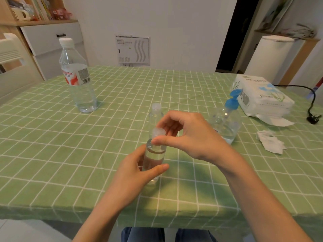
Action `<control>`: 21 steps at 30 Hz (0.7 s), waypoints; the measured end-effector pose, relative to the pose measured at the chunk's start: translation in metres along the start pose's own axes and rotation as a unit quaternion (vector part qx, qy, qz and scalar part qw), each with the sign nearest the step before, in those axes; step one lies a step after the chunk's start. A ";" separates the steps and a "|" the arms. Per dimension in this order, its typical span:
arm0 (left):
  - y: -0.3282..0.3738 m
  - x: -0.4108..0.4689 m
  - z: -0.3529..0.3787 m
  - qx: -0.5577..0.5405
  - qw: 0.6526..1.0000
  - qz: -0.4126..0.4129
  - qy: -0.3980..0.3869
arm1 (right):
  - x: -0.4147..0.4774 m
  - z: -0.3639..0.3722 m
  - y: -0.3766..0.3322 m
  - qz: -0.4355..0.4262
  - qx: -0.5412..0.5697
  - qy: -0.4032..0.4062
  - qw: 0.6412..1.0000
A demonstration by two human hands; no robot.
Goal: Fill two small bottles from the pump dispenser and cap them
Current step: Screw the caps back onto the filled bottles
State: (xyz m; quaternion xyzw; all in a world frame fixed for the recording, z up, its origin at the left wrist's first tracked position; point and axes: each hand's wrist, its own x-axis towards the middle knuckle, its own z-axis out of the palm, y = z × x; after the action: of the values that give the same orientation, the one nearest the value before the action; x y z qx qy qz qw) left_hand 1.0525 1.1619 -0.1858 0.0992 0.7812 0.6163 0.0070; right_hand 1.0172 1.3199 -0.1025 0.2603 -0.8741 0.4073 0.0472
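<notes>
Head view: the left hand point(134, 170) grips a small clear bottle point(153, 158) standing upright near the middle of the green checked counter point(52, 145), fingers point(157, 169) curled round its body. The right hand point(188, 135) pinches the white cap point(159, 132) on its neck between thumb and fingertips. Liquid reaches near the shoulder. A second small bottle point(154, 116), capped, stands just behind. The blue-topped pump dispenser point(225, 123) stands to the right. At far left a water bottle point(77, 79) bears a red-and-white label with a QR code and barcode; its brand is too blurred to read. The tissue pack point(262, 98) lettering appears to say "TISSUE PAPER".
</notes>
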 end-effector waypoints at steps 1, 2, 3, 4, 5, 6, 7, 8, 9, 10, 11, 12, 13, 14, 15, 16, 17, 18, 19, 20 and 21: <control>0.000 0.000 0.000 -0.001 1.000 0.000 0.000 | 0.001 0.002 0.000 0.001 -0.003 0.004 1.000; 0.000 0.000 0.000 -0.001 1.000 0.001 0.000 | 0.001 0.003 0.000 0.004 -0.007 0.010 1.000; 0.001 0.000 0.001 0.000 1.000 0.001 0.000 | 0.002 0.005 -0.001 0.008 -0.013 0.017 1.000; 0.001 0.000 0.001 0.000 1.000 0.000 0.000 | 0.002 0.006 -0.001 0.012 -0.021 0.023 0.999; 0.001 0.000 0.002 -0.001 1.000 -0.001 0.001 | 0.003 0.007 -0.001 0.015 -0.030 0.025 0.999; 0.001 0.000 0.002 -0.005 1.000 -0.002 0.002 | 0.003 0.007 0.000 0.017 -0.037 0.022 0.999; 0.000 0.000 0.002 -0.010 1.000 -0.004 0.002 | 0.002 0.007 0.000 0.019 -0.039 0.015 0.999; 0.000 0.000 0.002 -0.015 1.000 -0.004 0.003 | 0.001 0.006 -0.001 0.020 -0.038 0.002 0.999; 0.000 0.000 0.002 -0.019 1.000 -0.003 0.003 | 0.000 0.004 -0.001 0.019 -0.036 -0.012 0.999; 0.001 0.000 0.001 -0.020 1.000 0.001 0.003 | -0.002 0.002 0.000 0.015 -0.032 -0.026 0.999; 0.002 0.001 0.000 -0.020 1.000 0.005 0.001 | -0.003 0.000 0.001 0.007 -0.024 -0.036 0.999; 0.002 0.001 -0.001 -0.019 1.000 0.009 -0.001 | -0.004 -0.001 0.001 -0.002 -0.013 -0.042 0.999; 0.002 0.001 -0.001 -0.019 1.000 0.011 -0.002 | -0.006 -0.001 0.001 -0.010 -0.004 -0.046 0.999; 0.002 0.002 -0.001 -0.021 1.000 0.012 -0.002 | -0.006 -0.001 0.001 -0.013 -0.002 -0.043 0.999; 0.002 0.002 -0.001 -0.022 1.000 0.012 -0.001 | -0.007 0.000 0.001 -0.010 -0.003 -0.036 0.999; 0.001 0.002 0.000 -0.024 1.000 0.011 -0.001 | -0.007 0.001 0.001 -0.006 -0.006 -0.024 1.000; 0.001 0.002 0.000 -0.024 1.000 0.011 -0.002 | -0.006 0.003 0.001 -0.002 -0.009 -0.009 1.000; 0.001 0.002 0.000 -0.022 1.000 0.010 -0.003 | -0.006 0.005 0.000 0.002 -0.010 0.006 1.000; 0.000 0.002 0.000 -0.020 1.000 0.008 -0.002 | -0.005 0.008 -0.001 0.005 -0.010 0.019 1.000; -0.001 0.002 0.000 -0.018 1.000 0.007 -0.001 | -0.004 0.010 -0.001 0.011 -0.013 0.031 0.999; -0.002 0.002 0.001 -0.018 1.000 0.005 0.000 | -0.004 0.012 -0.001 0.015 -0.021 0.041 0.999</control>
State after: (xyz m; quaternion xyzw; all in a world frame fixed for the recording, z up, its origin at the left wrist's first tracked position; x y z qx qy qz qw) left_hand 1.0501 1.1627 -0.1878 0.1025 0.7698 0.6300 0.0059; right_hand 1.0226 1.3119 -0.1112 0.2294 -0.8835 0.3999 0.0828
